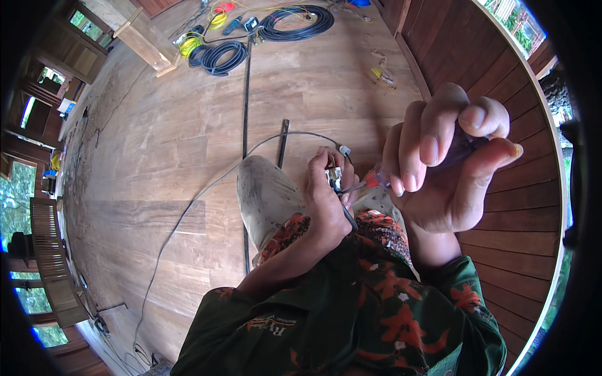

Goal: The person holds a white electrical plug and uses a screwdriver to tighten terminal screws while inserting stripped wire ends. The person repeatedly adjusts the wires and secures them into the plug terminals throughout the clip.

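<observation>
Screwdriver [376, 180] work right now, up close over my knee [266, 194]. My right hand [439, 163] is curled tight around the clear handle with the red collar, and the thin shaft runs toward 9 o'clock into the small white electrical fitting [333, 177]. My left hand [326, 194] is closed around that fitting, pinching it just above my lap, dead centre of the view. A grey cable [188, 213] leaves the fitting, arcs over the knee and trails off across the wooden floor [157, 138] toward 7 o'clock.

How I'd do this bit well, I reckon: keep the tip square in the screw, hold the fitting steady against the leg so it doesn't twist, and turn with the fingers instead of the whole wrist. Small screws strip easily, so light pressure.

Count: one screwdriver, one fitting, one grey cable in hand. Up at 12 o'clock, well apart from me, two black cable coils [295, 22], plus some yellow wire [190, 44] beside the smaller one. One long dark strip [246, 94] lies along the floor.
</observation>
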A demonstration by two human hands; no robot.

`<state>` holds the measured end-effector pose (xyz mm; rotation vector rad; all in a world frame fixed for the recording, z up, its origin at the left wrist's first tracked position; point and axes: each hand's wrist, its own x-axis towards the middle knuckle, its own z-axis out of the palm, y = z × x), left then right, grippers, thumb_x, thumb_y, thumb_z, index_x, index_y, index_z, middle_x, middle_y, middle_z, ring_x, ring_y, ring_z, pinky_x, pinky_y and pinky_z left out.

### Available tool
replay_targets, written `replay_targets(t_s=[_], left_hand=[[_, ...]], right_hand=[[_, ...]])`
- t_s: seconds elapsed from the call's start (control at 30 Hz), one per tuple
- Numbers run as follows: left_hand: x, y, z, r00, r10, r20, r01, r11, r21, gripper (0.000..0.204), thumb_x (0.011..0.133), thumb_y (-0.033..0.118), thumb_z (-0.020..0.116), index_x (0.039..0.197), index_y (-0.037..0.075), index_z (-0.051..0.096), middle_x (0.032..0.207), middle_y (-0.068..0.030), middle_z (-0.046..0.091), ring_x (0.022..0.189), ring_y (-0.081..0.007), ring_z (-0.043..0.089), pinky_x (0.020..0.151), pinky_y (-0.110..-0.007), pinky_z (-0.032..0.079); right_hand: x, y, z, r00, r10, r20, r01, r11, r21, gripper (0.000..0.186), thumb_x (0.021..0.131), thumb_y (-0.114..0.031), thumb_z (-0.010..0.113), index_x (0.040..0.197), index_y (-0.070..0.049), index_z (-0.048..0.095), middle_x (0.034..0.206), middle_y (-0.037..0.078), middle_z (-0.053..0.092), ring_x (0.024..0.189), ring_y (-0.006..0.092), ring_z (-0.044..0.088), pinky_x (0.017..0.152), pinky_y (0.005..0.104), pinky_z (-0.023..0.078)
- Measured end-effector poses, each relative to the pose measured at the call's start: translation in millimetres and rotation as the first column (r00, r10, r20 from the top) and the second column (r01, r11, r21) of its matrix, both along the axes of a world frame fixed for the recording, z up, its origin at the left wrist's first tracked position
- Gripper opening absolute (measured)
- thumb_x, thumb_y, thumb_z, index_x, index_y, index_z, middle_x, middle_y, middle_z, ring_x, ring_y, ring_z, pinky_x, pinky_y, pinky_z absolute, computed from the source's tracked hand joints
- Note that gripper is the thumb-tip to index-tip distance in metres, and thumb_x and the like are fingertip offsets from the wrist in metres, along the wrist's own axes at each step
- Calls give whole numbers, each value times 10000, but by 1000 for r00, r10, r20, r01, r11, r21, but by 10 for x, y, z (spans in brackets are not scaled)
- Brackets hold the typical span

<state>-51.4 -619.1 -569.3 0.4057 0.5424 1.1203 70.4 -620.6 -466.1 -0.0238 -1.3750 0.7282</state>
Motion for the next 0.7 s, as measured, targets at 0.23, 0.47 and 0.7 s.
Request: replay_targets(t_s=[0.23,0.47,0.7], left_hand=[[102,-36,-242,999,-30,-14,26,972,-231,305,1073,403,458,878,182,538,595,38,519,410,-75,444,381,-248,319],[275,-12,-354,979,158,-132,-174,977,-121,373,1101,455,428,873,172,512,681,37,430,548,-73,366,503,-264,307],[268,-58,-378,999,16,-46,-28,960,-280,352,1073,449,479,823,202,504,661,68,419,513,-52,357,471,-249,261]], right_hand=[[-58,-52,-74,973,-180,-143,126,937,-327,455,1138,-429,346,1341,-44,478,951,117,599,589,157,568,508,273,521],[-196,-30,-184,552,-834,-23,684,468,-560,328,1072,-251,595,1325,-43,606,1091,99,652,809,145,596,678,254,539],[-15,17,-447,816,-577,-47,512,757,-406,400,1121,-331,442,1375,-36,535,999,87,513,763,130,470,677,270,480]])
